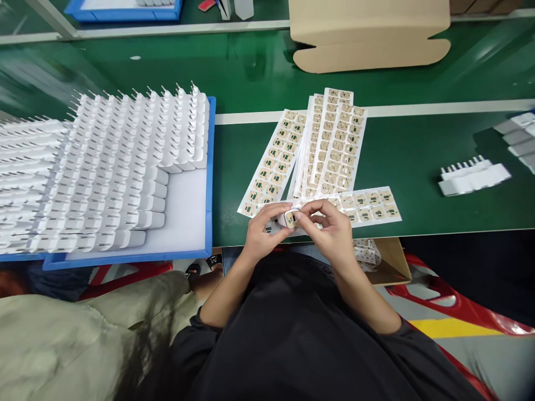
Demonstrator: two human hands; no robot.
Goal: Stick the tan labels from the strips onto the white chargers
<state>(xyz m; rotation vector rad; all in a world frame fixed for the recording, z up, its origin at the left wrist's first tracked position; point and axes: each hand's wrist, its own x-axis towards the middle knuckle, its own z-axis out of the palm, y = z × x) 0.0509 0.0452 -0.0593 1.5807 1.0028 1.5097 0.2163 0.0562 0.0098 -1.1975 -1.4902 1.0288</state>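
Observation:
My left hand (261, 233) is closed around a small white charger block (283, 220), holding it above the table's front edge. On the block's upturned face lies a beige sticker (290, 218) with dark cut-outs. The thumb and fingertips of my right hand (333, 229) pinch at this sticker's right edge. Beneath both hands a sticker sheet (378, 207) runs sideways along the edge. Beyond it, several more sheets (343, 147) overlap in a fanned pile, and another sheet (276, 159) slants at the left.
At left, a blue-rimmed tray (209, 195) holds rows of white plugs with pins upward. Grouped white blocks (474, 177) lie at right. A cardboard flap (370, 39) overhangs the back. Below the edge is an open carton (390, 262). A person's pale clothing (83, 340) shows at left.

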